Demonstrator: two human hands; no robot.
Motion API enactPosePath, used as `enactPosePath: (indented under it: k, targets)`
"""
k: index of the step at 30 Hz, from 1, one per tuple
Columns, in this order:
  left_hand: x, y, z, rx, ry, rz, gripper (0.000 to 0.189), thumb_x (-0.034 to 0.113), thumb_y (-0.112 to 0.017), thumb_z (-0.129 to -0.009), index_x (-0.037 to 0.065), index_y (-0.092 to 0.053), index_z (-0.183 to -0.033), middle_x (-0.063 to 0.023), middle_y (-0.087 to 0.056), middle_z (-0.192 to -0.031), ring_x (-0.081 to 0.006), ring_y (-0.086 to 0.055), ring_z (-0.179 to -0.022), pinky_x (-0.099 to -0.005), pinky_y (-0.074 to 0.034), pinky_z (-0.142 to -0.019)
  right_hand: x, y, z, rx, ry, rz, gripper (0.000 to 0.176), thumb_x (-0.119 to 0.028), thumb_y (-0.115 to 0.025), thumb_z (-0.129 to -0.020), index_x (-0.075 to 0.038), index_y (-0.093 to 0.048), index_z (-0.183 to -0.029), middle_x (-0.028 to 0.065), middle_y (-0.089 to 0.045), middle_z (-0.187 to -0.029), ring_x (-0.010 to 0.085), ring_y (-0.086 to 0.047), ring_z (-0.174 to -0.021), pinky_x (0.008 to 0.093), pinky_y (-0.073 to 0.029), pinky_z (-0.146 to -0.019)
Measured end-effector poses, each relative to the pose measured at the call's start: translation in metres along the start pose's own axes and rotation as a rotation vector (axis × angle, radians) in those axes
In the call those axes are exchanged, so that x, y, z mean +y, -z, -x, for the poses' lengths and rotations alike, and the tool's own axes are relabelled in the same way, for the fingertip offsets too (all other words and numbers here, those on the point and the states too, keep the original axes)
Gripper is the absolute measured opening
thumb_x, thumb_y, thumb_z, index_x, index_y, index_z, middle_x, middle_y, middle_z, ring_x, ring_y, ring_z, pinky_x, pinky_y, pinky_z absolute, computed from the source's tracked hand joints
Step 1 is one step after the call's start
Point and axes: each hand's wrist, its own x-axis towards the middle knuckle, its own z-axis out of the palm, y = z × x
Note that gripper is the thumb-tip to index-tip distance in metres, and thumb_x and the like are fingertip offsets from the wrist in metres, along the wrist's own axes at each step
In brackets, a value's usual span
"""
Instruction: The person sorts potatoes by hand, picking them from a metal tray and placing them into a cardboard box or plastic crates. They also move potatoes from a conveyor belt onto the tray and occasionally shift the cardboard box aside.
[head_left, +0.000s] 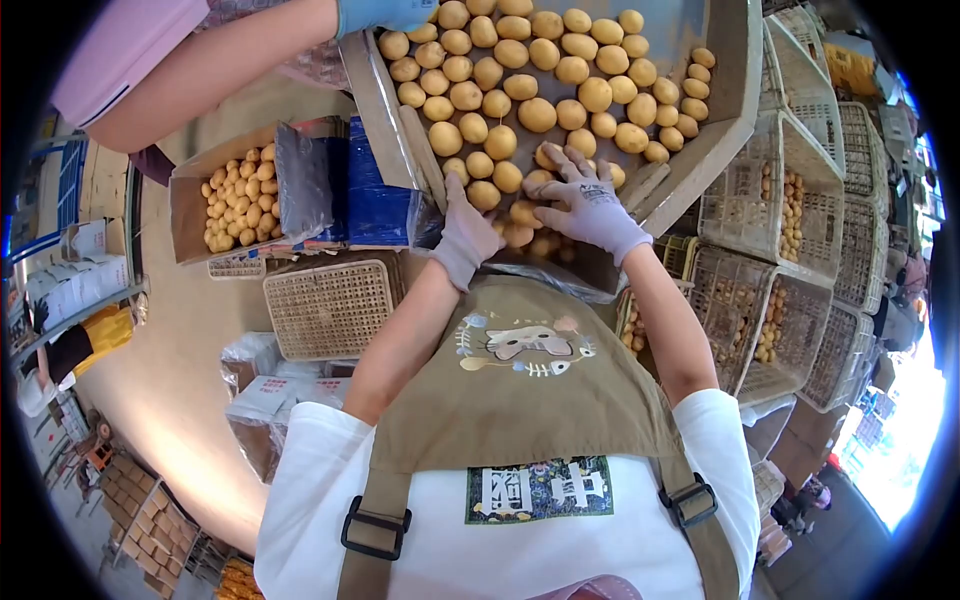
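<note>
Many round yellow potatoes (537,115) lie spread over a sloping metal-bottomed sorting tray with wooden sides (693,180). My left hand (467,235), in a pale glove, is cupped at the tray's near left corner, its fingers against the potatoes there. Over the near potatoes reaches my right hand (588,205), also gloved, with its fingers spread and touching several of them. Neither hand is closed round a potato that I can make out. Between my hands, more potatoes (522,213) sit at the tray's near opening, partly hidden beneath the right hand.
Another person's blue-gloved hand (385,14) rests at the tray's far left corner. To the left stand a box of potatoes (242,200) and an upturned plastic crate (333,308). Stacked crates (745,225), some holding potatoes, line the right side. My apron (520,400) is close to the tray.
</note>
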Motion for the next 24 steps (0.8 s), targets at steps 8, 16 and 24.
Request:
enactPosePath:
  k: [8, 16, 24]
  targets:
    - [0.003, -0.010, -0.002, -0.103, 0.069, 0.113, 0.115, 0.089, -0.045, -0.078, 0.019, -0.009, -0.161, -0.0120, -0.005, -0.167, -0.0452, -0.006, -0.151, -0.0846, -0.006, -0.106, 0.043, 0.028, -0.059, 0.212, -0.359, 0.149, 0.048, -0.023, -0.063, -0.088, -0.021, -0.056, -0.136, 0.0179, -0.064, -0.122, 0.0358, -0.066, -0.107, 0.0452, -0.054, -0.088]
    - [0.009, -0.007, -0.005, -0.162, 0.071, 0.058, 0.121, 0.092, -0.044, -0.075, 0.017, -0.003, -0.161, -0.0157, 0.000, -0.166, -0.0529, -0.009, -0.148, -0.0861, -0.006, -0.104, 0.054, 0.030, -0.067, 0.108, -0.468, 0.023, 0.064, -0.043, -0.067, -0.084, -0.018, -0.046, -0.139, 0.0186, -0.065, -0.120, 0.0339, -0.067, -0.108, 0.0487, -0.054, -0.086]
    - [0.014, -0.008, -0.006, -0.290, 0.117, -0.204, 0.089, 0.073, -0.044, -0.090, 0.018, -0.026, -0.157, -0.0090, -0.027, -0.163, -0.0406, -0.022, -0.149, -0.0735, -0.020, -0.114, 0.047, 0.045, 0.096, 1.017, -0.394, -1.614, 0.049, -0.010, -0.077, -0.083, -0.005, -0.054, -0.126, 0.0046, -0.063, -0.090, 0.0131, -0.062, -0.072, 0.0298, -0.055, -0.066]
